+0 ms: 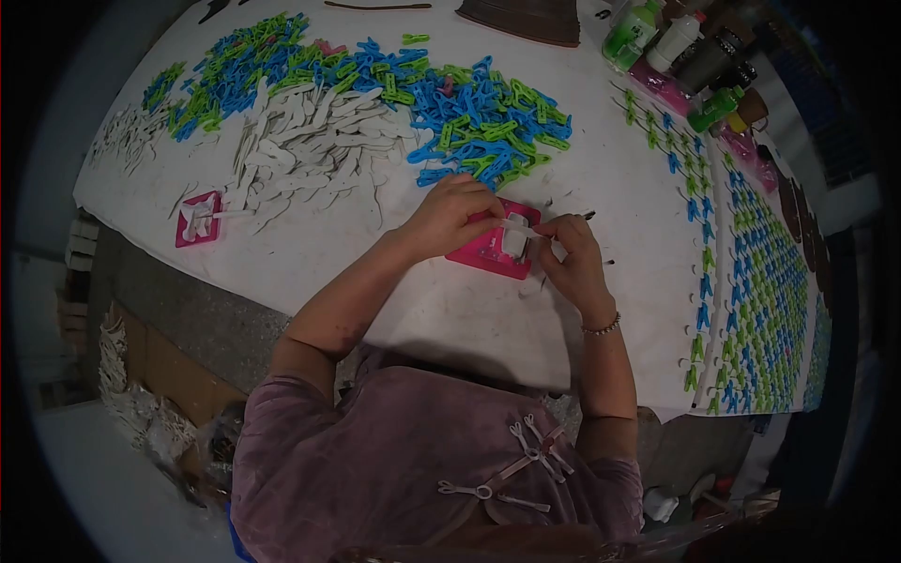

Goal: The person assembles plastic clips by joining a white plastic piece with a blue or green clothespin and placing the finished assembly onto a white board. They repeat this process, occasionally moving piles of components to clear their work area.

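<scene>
A short white strip [518,226] is stretched between my two hands. My left hand [458,218] pinches one end, its fingers curled. At the other end, the thumb and fingers of my right hand [571,255] are closed on it. Just below the strip lies a bright pink tray [483,255] with a white item [513,242] in it, partly hidden by my hands. Beyond my left hand spreads a heap of blue and green clothespins [488,117]. Left of them is a pile of thin white strips [310,141].
A second pink tray [180,230] with white material stands at the left. Rows of clothespins [751,319] cover the right side. Bottles [631,38] stand at the back right, near a brown object [526,19] at the far edge.
</scene>
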`<state>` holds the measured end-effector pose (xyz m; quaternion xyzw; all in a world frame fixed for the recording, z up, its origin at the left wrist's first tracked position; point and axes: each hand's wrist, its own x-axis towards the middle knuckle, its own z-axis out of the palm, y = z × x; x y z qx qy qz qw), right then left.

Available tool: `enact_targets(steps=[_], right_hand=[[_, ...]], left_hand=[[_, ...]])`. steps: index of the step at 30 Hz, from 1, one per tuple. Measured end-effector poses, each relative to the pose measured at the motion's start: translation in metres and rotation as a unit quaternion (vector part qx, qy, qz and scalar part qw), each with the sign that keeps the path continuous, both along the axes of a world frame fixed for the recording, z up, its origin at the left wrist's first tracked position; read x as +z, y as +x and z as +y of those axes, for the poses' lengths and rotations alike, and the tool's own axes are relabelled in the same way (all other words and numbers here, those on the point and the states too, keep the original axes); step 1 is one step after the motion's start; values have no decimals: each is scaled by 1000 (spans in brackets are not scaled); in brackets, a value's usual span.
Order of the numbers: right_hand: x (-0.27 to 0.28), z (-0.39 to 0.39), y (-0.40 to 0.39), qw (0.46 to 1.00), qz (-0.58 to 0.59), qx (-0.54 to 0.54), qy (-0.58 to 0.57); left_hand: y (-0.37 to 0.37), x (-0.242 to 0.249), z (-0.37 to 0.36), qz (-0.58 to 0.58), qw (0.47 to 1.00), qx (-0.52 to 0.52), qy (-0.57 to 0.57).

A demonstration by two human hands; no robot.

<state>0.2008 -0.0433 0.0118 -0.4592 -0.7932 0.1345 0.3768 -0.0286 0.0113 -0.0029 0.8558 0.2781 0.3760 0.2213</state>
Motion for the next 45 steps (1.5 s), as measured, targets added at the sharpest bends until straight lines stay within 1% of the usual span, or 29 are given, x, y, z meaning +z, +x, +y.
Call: enact_targets(steps=[5,8,10,11,13,14,16,17,19,20,22,23,25,26,28,32,34,35,38,40,41,43,44,45], right_hand=[[7,-1,3,1000,-24,-7,16],[18,0,4,999,-31,-25,31],[27,-1,1,999,17,-37,32],[30,0,-1,999,16,-37,32],[33,2,-5,996,80,-32,-5],[33,2,-6,996,79,-32,-4],[29,5,-9,990,131,-9,-52],[26,6,-11,990,130,-8,-51],[18,9,-13,959,254,34,-120],[14,9,-14,959,254,35,-120],[6,9,-16,951,263,34,-161],[5,8,-17,951,262,34,-161],[3,4,-19,937,262,25,-229],[-1,4,-20,937,262,25,-230],[-5,5,-23,932,287,29,-222],[3,2,-31,936,267,6,-230],[-2,4,-31,962,197,-11,-190],[-3,4,-31,962,196,-11,-191],[-8,5,-28,948,224,-10,-228],[-9,7,-23,966,178,0,-188],[-8,6,-20,966,178,0,-189],[-6,3,-12,981,98,6,-168],[-5,3,-10,981,98,7,-169],[-5,3,-9,985,101,5,-136]], left_hand=[[5,3,-1,-9,1000,-4,-10],[12,5,-4,11,999,0,-35],[17,6,-6,-2,999,-4,-33],[19,5,-6,-3,999,-4,-33],[22,3,-6,30,998,4,-56],[24,2,-7,29,998,4,-55],[26,0,-7,30,999,15,-24],[26,-1,-7,29,999,16,-24],[27,-2,-8,30,999,23,-26],[27,-3,-8,30,999,24,-25],[27,-3,-7,-26,997,19,-66],[26,-2,-7,-27,997,19,-66],[24,-1,-9,-30,995,18,-94],[23,-1,-9,-31,995,17,-95],[21,5,-10,-36,998,16,-58],[15,32,-11,-61,994,2,-94],[15,38,-11,-76,993,-11,-95],[14,38,-10,-77,992,-11,-95],[10,36,-9,-90,991,-7,-96],[6,29,-8,-79,996,28,-31],[4,26,-8,-78,996,28,-32],[0,20,-8,-17,997,28,-70],[1,15,-7,-17,997,28,-71],[3,11,-7,-23,996,19,-81]])
